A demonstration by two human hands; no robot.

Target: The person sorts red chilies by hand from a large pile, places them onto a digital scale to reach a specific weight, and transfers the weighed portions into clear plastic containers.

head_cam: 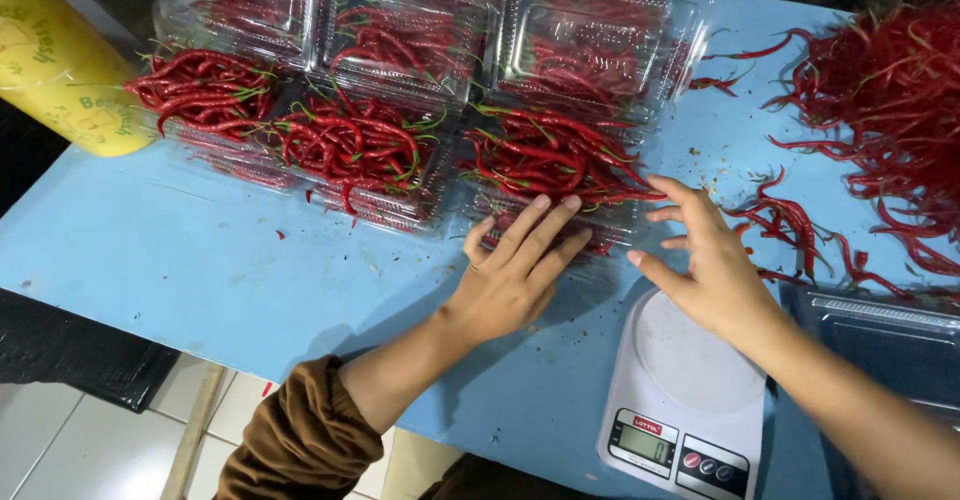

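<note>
In the middle of the frame the left hand (520, 265) lies flat with fingers spread on a clear box of red chillies (555, 165) on the blue bench (200, 250). The right hand (705, 260) is open, holding nothing, just beside this box, above a white scale (685, 390).

Open table (200, 260) left of scale (690, 380)
</note>
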